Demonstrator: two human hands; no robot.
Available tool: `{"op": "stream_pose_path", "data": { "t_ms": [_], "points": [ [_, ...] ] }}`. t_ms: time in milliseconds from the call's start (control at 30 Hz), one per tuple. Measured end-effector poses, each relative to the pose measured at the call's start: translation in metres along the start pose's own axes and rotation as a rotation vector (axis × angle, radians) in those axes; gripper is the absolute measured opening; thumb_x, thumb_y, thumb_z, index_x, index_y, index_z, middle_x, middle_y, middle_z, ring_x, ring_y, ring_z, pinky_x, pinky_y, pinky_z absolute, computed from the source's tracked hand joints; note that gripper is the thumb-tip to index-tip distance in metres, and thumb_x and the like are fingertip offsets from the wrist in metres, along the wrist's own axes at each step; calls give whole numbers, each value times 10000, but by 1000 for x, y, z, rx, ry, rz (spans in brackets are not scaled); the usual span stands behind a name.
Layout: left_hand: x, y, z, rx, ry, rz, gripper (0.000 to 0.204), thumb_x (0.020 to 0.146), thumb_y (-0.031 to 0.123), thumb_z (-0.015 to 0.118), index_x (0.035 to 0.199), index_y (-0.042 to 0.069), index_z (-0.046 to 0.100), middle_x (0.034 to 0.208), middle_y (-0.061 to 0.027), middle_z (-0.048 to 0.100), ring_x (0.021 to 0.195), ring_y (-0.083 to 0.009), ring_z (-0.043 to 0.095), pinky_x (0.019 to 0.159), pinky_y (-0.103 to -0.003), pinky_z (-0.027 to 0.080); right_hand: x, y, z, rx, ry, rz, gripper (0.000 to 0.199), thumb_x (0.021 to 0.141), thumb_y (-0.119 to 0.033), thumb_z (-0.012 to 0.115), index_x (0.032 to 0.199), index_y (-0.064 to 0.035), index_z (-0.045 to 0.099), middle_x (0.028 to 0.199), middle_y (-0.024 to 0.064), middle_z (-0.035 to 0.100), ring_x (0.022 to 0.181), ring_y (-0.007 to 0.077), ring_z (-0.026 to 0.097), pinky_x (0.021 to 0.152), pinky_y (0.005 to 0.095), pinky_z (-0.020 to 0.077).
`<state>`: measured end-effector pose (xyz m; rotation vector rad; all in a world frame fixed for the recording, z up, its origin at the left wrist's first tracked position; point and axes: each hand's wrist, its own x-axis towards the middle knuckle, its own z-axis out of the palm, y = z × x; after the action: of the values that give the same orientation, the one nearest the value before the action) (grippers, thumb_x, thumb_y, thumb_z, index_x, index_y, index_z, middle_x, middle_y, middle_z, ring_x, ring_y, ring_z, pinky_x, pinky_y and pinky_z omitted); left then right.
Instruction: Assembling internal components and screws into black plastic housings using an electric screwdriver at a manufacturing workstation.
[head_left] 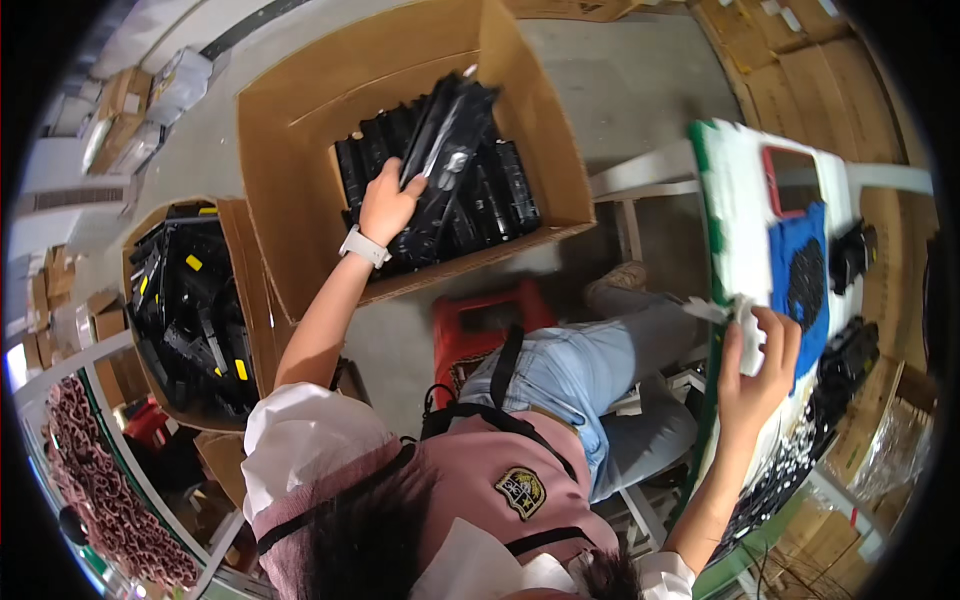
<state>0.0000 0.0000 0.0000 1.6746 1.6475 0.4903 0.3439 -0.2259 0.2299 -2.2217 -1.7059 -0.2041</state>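
My left hand reaches into a large open cardboard box and is closed on a long black plastic-wrapped package. The package is tilted and somewhat blurred, above several similar black packages standing side by side in the box. At the right, my right hand is closed round a crumpled white strip, one end of which sticks out to the left. That hand is over the near part of a white-topped table with a green edge, close to a blue cloth with a black patch.
A second carton at the left holds black parts with yellow labels. Below me is a red plastic stool. A red frame and black items lie on the table. Stacked cartons stand behind it.
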Motion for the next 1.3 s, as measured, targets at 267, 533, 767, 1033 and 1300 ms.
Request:
{"op": "stream_pose_path", "data": {
  "t_ms": [267, 533, 767, 1033, 1300],
  "points": [
    [108, -258, 45, 115, 50, -628, 546, 788, 359, 668, 1080, -95, 587, 1126, -326, 565, 1102, -429, 541, 940, -425, 435, 48, -41, 62, -255, 40, -22, 289, 819, -151, 682, 1034, -22, 538, 978, 128, 517, 836, 290, 574, 684, 353, 487],
    [166, -352, 22, 335, 553, -410, 440, 792, 83, 569, 1218, 17, 481, 1181, -209, 577, 1082, -378, 562, 935, -435, 452, 66, -38, 82, -286, 12, -43, 351, 812, -194, 705, 1020, -3, 497, 914, 111, 484, 771, 242, 542, 673, 319, 472],
    [134, -371, 75, 271, -2, -723, 444, 791, 267, 592, 1189, 70, 575, 1199, -200, 584, 1132, -355, 551, 941, -412, 451, 68, -48, 77, -294, -47, 6, 403, 770, -174, 741, 1016, 6, 476, 889, 131, 468, 766, 259, 521, 670, 341, 459],
    [138, -375, 146, 347, -414, -395, 363, 838, 257, 460, 1062, 46, 653, 1143, -247, 585, 1092, -384, 559, 948, -420, 434, 66, -45, 70, -315, 15, -29, 369, 744, -151, 752, 980, 4, 514, 861, 145, 489, 743, 285, 531, 671, 357, 464],
    [150, -247, 143, -489, -332, -459, 228, 813, 231, 624, 1012, 134, 681, 969, -1, 669, 933, -179, 606, 789, -367, 440, 76, -30, 68, -137, 2, -62, 279, 726, -87, 633, 982, -33, 535, 936, 176, 562, 854, 370, 565, 724, 427, 466]
  ]
}}
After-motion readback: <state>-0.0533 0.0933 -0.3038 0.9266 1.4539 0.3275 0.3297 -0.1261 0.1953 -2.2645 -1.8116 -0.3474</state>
